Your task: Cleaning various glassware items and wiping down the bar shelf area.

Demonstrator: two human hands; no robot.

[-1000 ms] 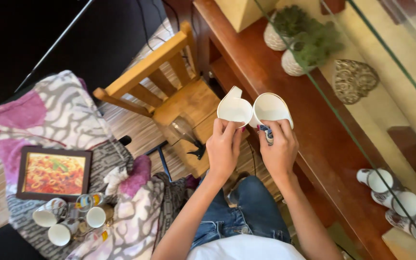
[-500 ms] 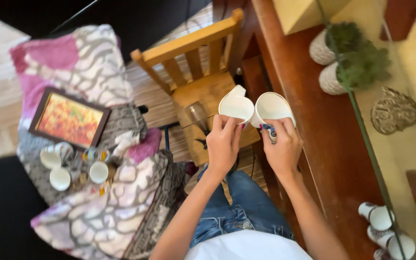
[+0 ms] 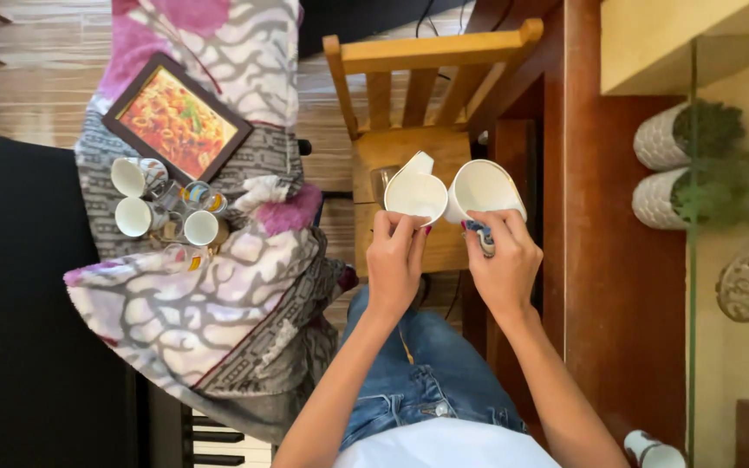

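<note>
Hands: both were up in front of the person, over the seat of the wooden chair (image 3: pixel 409 139), each with a white vessel.
Left hand (image 3: pixel 396 260): fingers closed round the small white jug (image 3: pixel 415 189), spout pointing away, mouth facing up.
Right hand (image 3: pixel 503 264): fingers pinched shut on the white cup (image 3: pixel 483 186), thumb over a patterned blue bit at its near rim. Cup tilted, so you could see straight inside; it looked empty to me.
Cup vs jug: rims touching or as good as, side by side. Couldn't tell which.
What changed: honestly not much with the hands. Same grip and same side-by-side pose as half a second earlier, so I'd say the holding went on and nothing got set down.
Bigger difference: the view swung. The chair now sat square above the hands, and the patterned blanket (image 3: pixel 218 286) had slid further left.
On the blanket: a framed picture (image 3: pixel 177 121) and a cluster of small white cups (image 3: pixel 166 208), well apart from the hands.
Right side: a dark wooden bench (image 3: pixel 621 286), with two potted plants (image 3: pixel 695 169) behind glass.
Lap: jeans below, nothing resting on them.
</note>
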